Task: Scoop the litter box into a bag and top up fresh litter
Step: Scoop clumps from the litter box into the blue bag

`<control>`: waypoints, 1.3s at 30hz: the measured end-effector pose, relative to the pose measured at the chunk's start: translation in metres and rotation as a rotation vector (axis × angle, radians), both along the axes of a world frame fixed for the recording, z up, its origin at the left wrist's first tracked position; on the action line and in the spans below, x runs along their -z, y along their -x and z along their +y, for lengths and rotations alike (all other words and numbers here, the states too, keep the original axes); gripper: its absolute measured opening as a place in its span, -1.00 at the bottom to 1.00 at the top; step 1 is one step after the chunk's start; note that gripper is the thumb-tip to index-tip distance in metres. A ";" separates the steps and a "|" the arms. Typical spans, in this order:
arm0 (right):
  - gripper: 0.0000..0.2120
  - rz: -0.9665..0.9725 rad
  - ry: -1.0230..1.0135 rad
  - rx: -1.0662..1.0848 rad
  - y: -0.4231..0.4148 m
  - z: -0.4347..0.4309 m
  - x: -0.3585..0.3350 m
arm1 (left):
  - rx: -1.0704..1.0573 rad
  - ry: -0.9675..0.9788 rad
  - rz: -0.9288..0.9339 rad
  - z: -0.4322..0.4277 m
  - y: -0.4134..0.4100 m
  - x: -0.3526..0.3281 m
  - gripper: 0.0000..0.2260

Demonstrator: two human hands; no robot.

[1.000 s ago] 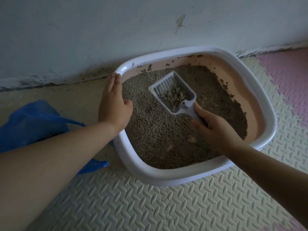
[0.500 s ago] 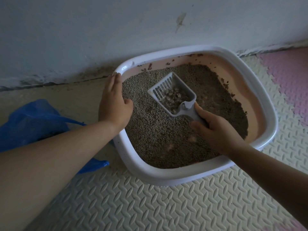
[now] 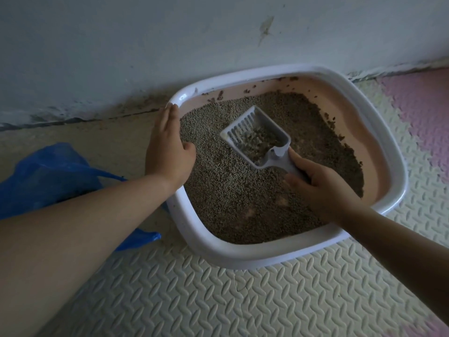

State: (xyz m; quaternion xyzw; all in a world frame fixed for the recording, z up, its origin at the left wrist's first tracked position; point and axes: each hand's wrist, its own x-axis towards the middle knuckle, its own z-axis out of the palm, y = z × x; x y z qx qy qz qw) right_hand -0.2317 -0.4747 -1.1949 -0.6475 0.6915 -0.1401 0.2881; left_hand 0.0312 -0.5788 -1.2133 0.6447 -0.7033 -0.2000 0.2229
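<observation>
A litter box (image 3: 243,254) with a white rim and pink inside stands on the floor, filled with grey-brown litter (image 3: 233,190). My right hand (image 3: 323,188) grips the handle of a grey slotted scoop (image 3: 257,139), which hangs just above the litter with clumps in its bowl. My left hand (image 3: 167,149) rests flat on the box's left rim, fingers straight, thumb over the inner edge. A blue plastic bag (image 3: 51,178) lies crumpled on the floor to the left of the box, partly behind my left arm.
The box sits against a pale wall (image 3: 145,45) with grime along its base. Cream embossed foam mats (image 3: 243,300) cover the floor in front, and a pink mat (image 3: 422,113) lies at the right.
The scoop has shaken slightly in place, and the clumps in it have shifted. My left hand and the box have stayed put.
</observation>
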 end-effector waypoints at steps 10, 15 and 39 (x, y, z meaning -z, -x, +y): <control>-0.47 0.001 -0.037 -0.016 0.000 -0.002 -0.002 | 0.001 0.003 0.009 -0.001 -0.001 0.001 -0.38; -0.48 -0.052 -0.026 0.038 -0.005 -0.003 -0.004 | 0.009 -0.014 0.022 0.000 -0.001 0.000 -0.38; -0.49 -0.076 -0.139 -0.464 -0.164 -0.031 -0.043 | 0.060 -0.219 -0.413 0.091 -0.221 -0.068 -0.54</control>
